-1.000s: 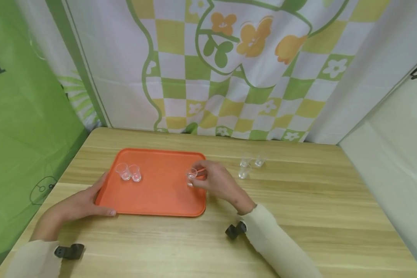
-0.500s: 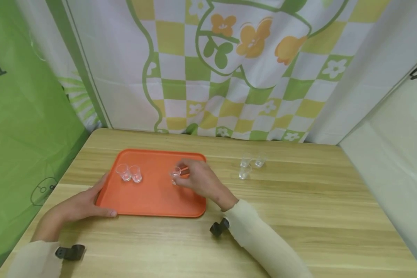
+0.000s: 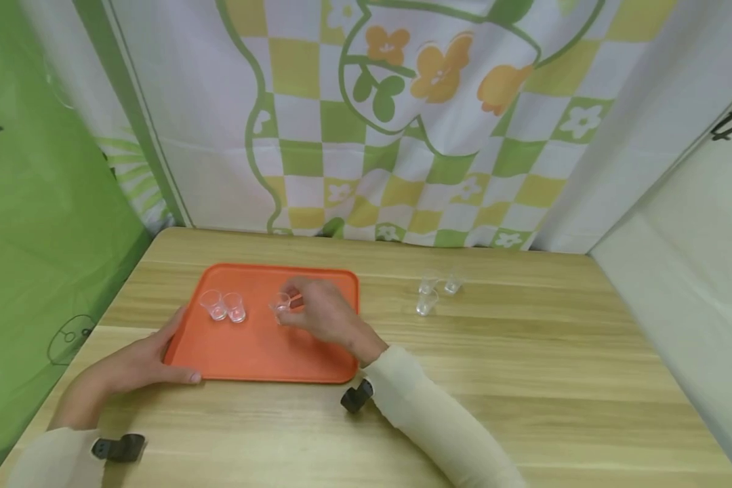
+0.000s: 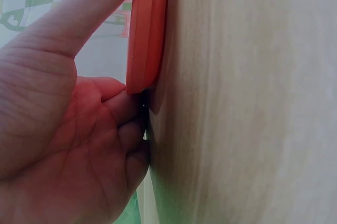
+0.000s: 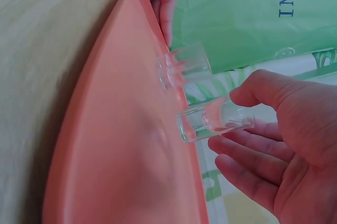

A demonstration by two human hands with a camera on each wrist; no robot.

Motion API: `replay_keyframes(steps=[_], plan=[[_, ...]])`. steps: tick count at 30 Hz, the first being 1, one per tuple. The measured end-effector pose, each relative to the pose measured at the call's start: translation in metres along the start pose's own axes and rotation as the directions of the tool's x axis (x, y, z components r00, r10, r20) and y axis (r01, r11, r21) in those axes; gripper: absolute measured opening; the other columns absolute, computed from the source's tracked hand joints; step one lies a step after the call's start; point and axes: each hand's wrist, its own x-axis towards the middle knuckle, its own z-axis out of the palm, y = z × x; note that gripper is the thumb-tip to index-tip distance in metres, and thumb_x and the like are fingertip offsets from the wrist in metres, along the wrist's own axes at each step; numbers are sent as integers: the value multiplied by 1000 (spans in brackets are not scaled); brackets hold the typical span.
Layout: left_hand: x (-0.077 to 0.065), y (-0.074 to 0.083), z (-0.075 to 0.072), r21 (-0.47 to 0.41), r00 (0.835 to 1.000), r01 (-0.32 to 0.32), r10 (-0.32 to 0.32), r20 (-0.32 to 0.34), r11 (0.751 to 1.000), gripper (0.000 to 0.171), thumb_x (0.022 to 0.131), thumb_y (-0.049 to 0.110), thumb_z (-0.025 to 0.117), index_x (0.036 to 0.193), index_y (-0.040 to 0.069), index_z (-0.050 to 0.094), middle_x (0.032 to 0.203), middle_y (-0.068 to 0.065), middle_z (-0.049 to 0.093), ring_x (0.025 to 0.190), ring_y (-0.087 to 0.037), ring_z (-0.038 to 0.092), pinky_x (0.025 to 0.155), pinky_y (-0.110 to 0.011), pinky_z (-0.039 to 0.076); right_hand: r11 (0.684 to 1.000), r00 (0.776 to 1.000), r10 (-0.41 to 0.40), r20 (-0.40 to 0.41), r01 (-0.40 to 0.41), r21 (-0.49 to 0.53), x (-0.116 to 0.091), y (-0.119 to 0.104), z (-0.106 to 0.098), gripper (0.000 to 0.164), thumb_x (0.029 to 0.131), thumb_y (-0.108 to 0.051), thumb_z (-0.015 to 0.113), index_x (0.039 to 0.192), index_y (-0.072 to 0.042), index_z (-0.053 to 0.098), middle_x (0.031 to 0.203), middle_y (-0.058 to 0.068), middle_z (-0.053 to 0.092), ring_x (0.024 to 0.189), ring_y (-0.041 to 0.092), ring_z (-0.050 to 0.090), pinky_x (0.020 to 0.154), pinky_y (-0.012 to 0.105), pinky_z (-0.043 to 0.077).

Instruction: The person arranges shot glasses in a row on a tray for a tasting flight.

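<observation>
An orange tray (image 3: 262,352) lies on the table. My left hand (image 3: 137,359) holds it by the near left corner, thumb along the front rim and fingers at the left side; the left wrist view shows those fingers bent against the edge. Over the tray, my right hand (image 3: 326,312) pinches a small clear shot glass (image 5: 216,119) between thumb and fingers. In the right wrist view that glass is just above the tray, and I cannot tell if it touches. Two more shot glasses (image 3: 236,308) stand side by side on the tray's left part.
Several clear shot glasses (image 3: 427,303) stand close together on the wooden table (image 3: 555,352), right of the tray. A patterned curtain (image 3: 384,149) hangs behind the table, and a green sheet (image 3: 43,224) hangs at the left.
My right hand has carried the pinched shot glass leftward from the tray's right side toward the two glasses. The left hand has stayed at the tray corner.
</observation>
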Motion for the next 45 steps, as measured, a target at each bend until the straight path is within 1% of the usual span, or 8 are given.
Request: replay_keyframes(steps=[7, 15, 18, 24, 30, 34, 38, 45], plan=[[-1, 2, 0, 1, 1000, 4, -4, 2, 1000, 127, 84, 37, 86, 164, 7, -8, 158, -44, 15, 137, -64, 29, 102, -76, 32, 1000, 1000, 8, 30, -8, -5, 9, -9, 12, 29, 95, -26, 77, 117, -9, 69, 105, -7, 69, 103, 7, 67, 83, 17, 50], [-1, -3, 0, 31, 1000, 14, -14, 1, 999, 127, 85, 38, 85, 164, 8, -9, 157, -45, 19, 135, -63, 35, 100, -74, 37, 1000, 999, 1, 45, 0, -14, 20, -18, 20, 32, 94, -23, 77, 121, -9, 69, 110, -6, 70, 104, 6, 66, 82, 15, 49], [0, -4, 0, 24, 1000, 12, -12, 4, 1000, 127, 85, 38, 85, 164, 7, -10, 157, -45, 18, 135, -64, 34, 100, -75, 36, 1000, 998, -1, 55, 2, -25, 23, -18, 22, 32, 94, -22, 76, 122, -9, 68, 112, -5, 70, 104, 6, 65, 82, 15, 49], [-1, -2, -1, 8, 1000, 10, -10, 3, 1000, 127, 85, 37, 85, 164, 6, -9, 157, -45, 16, 135, -65, 32, 101, -76, 34, 1000, 998, 12, 64, -11, -12, 28, -18, 25, 32, 97, -22, 74, 125, -7, 68, 116, -2, 70, 102, 10, 67, 81, 16, 49], [0, -1, 0, 9, 1000, 13, -13, 7, 1000, 126, 86, 37, 84, 164, 6, -10, 157, -45, 15, 136, -65, 31, 101, -76, 33, 999, 998, 15, 59, -12, -48, 32, -16, 29, 32, 95, -22, 77, 122, -7, 69, 112, -3, 71, 100, 8, 65, 82, 15, 48], [0, -2, 1, 11, 1000, 16, -16, 9, 1000, 126, 86, 38, 84, 164, 7, -10, 157, -45, 15, 135, -64, 32, 100, -76, 35, 998, 998, 20, 59, -16, -63, 33, -15, 30, 32, 94, -22, 78, 121, -8, 69, 111, -3, 72, 101, 7, 65, 83, 16, 48], [0, -1, 1, 9, 1000, 14, -14, 6, 1000, 126, 86, 38, 84, 164, 8, -10, 158, -44, 16, 135, -63, 34, 100, -75, 36, 998, 997, 28, 66, -24, -50, 34, -15, 30, 34, 95, -21, 77, 125, -7, 68, 112, -3, 71, 103, 7, 65, 83, 16, 49], [0, 0, 1, 6, 1000, 6, -6, 5, 1000, 126, 86, 37, 84, 164, 8, -9, 158, -44, 14, 136, -64, 32, 101, -75, 35, 999, 997, 20, 80, -17, -47, 33, -15, 30, 33, 96, -21, 76, 125, -8, 67, 116, -1, 71, 106, 9, 64, 86, 17, 48]])
